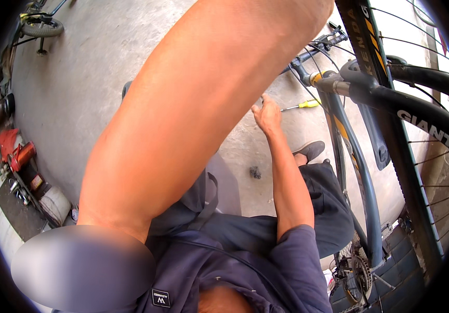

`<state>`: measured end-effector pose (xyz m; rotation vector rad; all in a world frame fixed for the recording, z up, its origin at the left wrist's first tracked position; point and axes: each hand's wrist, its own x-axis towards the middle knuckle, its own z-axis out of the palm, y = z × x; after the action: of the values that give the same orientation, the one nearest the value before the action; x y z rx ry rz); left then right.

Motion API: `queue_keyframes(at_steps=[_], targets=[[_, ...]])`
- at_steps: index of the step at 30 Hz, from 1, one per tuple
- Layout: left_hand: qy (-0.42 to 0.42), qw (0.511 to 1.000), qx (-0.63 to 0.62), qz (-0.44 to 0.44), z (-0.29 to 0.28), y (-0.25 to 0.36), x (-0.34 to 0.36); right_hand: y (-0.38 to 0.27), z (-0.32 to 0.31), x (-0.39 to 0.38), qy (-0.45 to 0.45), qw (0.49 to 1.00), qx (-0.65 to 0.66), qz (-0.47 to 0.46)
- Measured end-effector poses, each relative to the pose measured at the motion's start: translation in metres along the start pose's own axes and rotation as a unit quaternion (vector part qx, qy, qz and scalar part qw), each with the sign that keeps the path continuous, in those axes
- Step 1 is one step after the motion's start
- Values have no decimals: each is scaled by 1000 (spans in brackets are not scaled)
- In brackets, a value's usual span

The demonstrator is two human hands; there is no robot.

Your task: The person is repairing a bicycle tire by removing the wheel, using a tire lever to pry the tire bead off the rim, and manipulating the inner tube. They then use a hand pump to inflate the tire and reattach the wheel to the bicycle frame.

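Observation:
My left arm (182,109) is raised close to the camera and crosses from the lower left to the upper right. Its hand lies beyond the picture's top edge, beside a bicycle tyre. Farther down, my right hand (268,116) reaches out low over the floor. Its index finger and thumb look apart, and I see nothing between them; the other fingers are hard to make out. Just right of it is a screwdriver (309,104) with a yellow handle, its shaft ending by the hand. The bicycle (367,201) stands at the right, apparently upside down, with its suspension fork (386,99) nearest to me.
The bicycle's handlebar (334,39) is low at the upper right; its chainring (361,274) is at the lower right. A shoe (314,150) and a dark clump (255,172) are on the concrete floor. Red cloth (8,143) and clutter line the left, below another bike's wheel (43,28).

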<state>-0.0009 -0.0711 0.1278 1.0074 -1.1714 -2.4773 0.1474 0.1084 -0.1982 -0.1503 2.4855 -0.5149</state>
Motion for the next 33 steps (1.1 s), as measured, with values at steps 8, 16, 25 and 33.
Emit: queue_keyframes(at_steps=[8,16,25,33], targets=[[16,1000,9,-8,0,1,3,1,2,52,-1,998,-21,-62],[18,1000,10,-12,4,-3,1,31,2,37,-90,991,98,-2],[20,999,11,-23,-6,3,0,41,-15,-12,-85,995,41,28],[25,998,10,-48,-15,10,4,10,-111,-40,-76,997,27,10]])
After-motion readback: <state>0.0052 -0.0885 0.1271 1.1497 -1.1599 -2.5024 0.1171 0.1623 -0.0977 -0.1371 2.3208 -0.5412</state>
